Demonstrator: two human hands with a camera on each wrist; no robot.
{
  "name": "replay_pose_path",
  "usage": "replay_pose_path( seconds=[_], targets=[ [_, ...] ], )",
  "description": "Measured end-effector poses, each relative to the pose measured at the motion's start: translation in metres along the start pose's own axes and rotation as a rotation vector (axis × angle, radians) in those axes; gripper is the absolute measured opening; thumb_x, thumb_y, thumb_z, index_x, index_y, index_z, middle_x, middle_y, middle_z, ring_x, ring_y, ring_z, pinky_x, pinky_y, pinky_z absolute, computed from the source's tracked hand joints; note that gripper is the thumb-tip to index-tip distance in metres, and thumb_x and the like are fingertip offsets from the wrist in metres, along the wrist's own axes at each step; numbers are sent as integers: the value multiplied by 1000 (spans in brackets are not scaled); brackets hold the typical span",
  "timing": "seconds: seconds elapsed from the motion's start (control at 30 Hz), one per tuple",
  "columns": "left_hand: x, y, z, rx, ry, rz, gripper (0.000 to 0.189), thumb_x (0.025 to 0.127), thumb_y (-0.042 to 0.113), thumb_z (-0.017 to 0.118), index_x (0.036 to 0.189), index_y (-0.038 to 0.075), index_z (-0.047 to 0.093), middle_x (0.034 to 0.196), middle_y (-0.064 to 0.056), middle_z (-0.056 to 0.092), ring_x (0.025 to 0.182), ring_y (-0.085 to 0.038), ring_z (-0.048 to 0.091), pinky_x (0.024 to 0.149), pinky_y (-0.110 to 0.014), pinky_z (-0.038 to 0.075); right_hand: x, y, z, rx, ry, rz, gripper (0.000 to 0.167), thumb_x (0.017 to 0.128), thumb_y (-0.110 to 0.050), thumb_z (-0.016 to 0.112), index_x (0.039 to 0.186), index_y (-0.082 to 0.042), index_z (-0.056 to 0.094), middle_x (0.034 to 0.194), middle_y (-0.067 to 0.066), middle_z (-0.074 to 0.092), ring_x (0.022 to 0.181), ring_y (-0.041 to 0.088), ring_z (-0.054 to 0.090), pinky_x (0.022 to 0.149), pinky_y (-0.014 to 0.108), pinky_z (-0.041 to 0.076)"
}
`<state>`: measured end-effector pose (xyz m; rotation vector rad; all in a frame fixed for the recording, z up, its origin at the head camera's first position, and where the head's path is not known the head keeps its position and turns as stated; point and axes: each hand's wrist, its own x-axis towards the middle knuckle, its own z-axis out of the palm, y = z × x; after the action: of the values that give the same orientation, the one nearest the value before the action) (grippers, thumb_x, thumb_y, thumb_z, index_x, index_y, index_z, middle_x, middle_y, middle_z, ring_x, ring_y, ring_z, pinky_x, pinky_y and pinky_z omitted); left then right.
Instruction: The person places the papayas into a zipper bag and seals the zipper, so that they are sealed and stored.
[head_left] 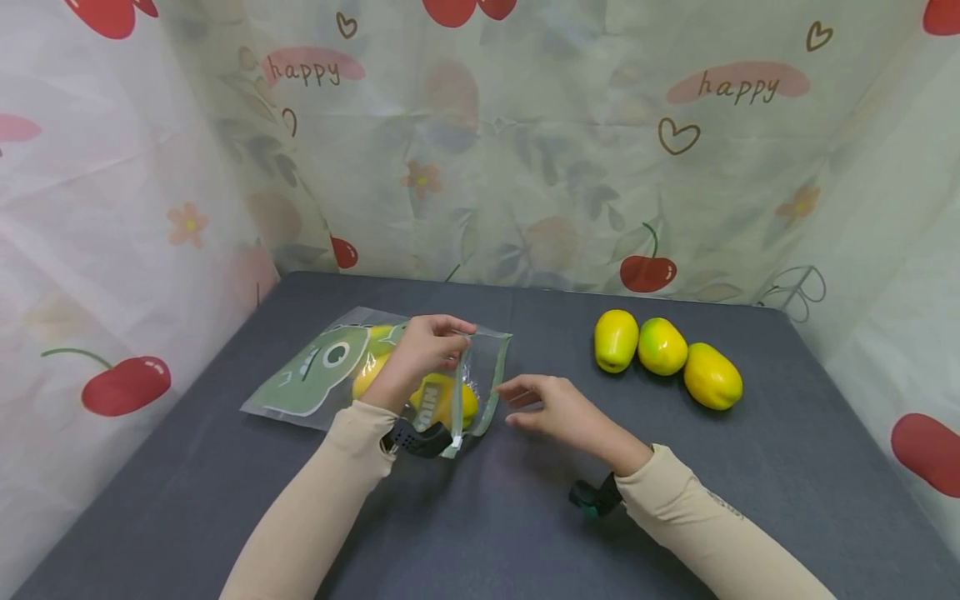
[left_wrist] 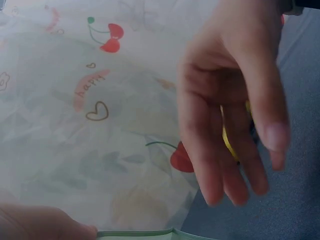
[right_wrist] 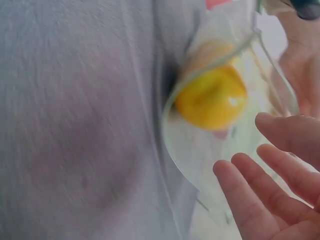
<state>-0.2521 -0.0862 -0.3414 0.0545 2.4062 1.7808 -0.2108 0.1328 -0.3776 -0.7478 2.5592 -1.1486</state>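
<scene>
A clear zip bag (head_left: 288,408) with a green cartoon face lies on the left of the table, its mouth towards the right. Several yellow, mango-like fruits (head_left: 469,405) show through its plastic. My left hand (head_left: 422,354) pinches the upper lip of the mouth between thumb and fingers. In the right wrist view the mouth gapes, and one yellow fruit (right_wrist: 212,100) sits just inside. Holding nothing, my right hand (head_left: 558,410) hovers right beside the opening with its fingers loosely bent.
To the right, three more yellow fruits (head_left: 663,347) stand in a slanting row on the dark grey table (head_left: 517,533). A printed curtain (head_left: 510,167) encloses the back and both sides. Each wrist wears a black band (head_left: 422,438).
</scene>
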Motion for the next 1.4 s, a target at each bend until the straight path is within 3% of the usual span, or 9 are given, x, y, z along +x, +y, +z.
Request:
replay_pose_path(
  seconds=[0.47, 0.63, 0.77, 0.9, 1.07, 1.23, 1.3, 1.4],
  targets=[
    [2, -5, -1, -16, -14, 10, 22, 89, 8, 61, 110, 6, 70, 88, -3, 65, 66, -14, 52, 66, -27, 52, -37, 5, -61, 16, 200, 74, 44, 89, -20, 70, 131, -14, 59, 131, 9, 61, 119, 28, 59, 88, 38, 55],
    [2, -5, -1, -16, -16, 4, 21, 90, 9, 62, 109, 6, 70, 90, -3, 65, 66, -15, 53, 66, -27, 53, -52, 11, -81, 2, 276, 96, 45, 91, -22, 68, 132, -11, 57, 135, 9, 58, 120, 32, 58, 89, 40, 55],
    [2, -5, -1, -16, -19, 3, 21, 90, 9, 62, 109, 5, 70, 90, -4, 66, 68, -15, 53, 67, -28, 53, -64, 18, -94, -12, 350, 87, 45, 91, -20, 67, 132, -6, 55, 134, 13, 57, 118, 34, 58, 85, 25, 54],
    [1, -4, -1, -15, -14, -5, 21, 90, 9, 62, 109, 6, 70, 89, -3, 65, 68, -15, 53, 66, -27, 53, -75, 29, -105, -51, 438, 98, 46, 92, -25, 66, 134, -7, 54, 132, 14, 58, 117, 35, 59, 78, 8, 47],
    [1, -3, -1, -23, -6, -20, 20, 89, 8, 63, 108, 6, 70, 88, -3, 65, 68, -15, 53, 64, -26, 52, -85, 46, -116, -80, 524, 165, 52, 94, -36, 62, 137, -10, 51, 134, 15, 56, 120, 36, 55, 75, 2, 41],
    [2, -4, -1, -24, -8, -15, 20, 89, 8, 63, 108, 6, 70, 88, -4, 65, 68, -16, 53, 65, -26, 53, -91, 66, -126, -71, 604, 235, 57, 95, -40, 58, 141, -9, 46, 138, 18, 53, 123, 36, 52, 75, 3, 42],
    [2, -4, -1, -20, -10, -13, 20, 89, 8, 63, 108, 6, 70, 90, -5, 65, 69, -16, 54, 65, -26, 53, -94, 74, -129, -79, 636, 268, 58, 95, -41, 57, 142, -10, 45, 138, 17, 52, 124, 35, 51, 80, 9, 46],
    [2, -4, 0, -14, -11, -13, 20, 89, 9, 63, 108, 7, 70, 92, -5, 66, 69, -16, 54, 67, -27, 53, -98, 84, -132, -71, 666, 305, 62, 95, -43, 56, 145, -10, 41, 142, 17, 49, 128, 37, 48, 98, 32, 48]
  ],
)
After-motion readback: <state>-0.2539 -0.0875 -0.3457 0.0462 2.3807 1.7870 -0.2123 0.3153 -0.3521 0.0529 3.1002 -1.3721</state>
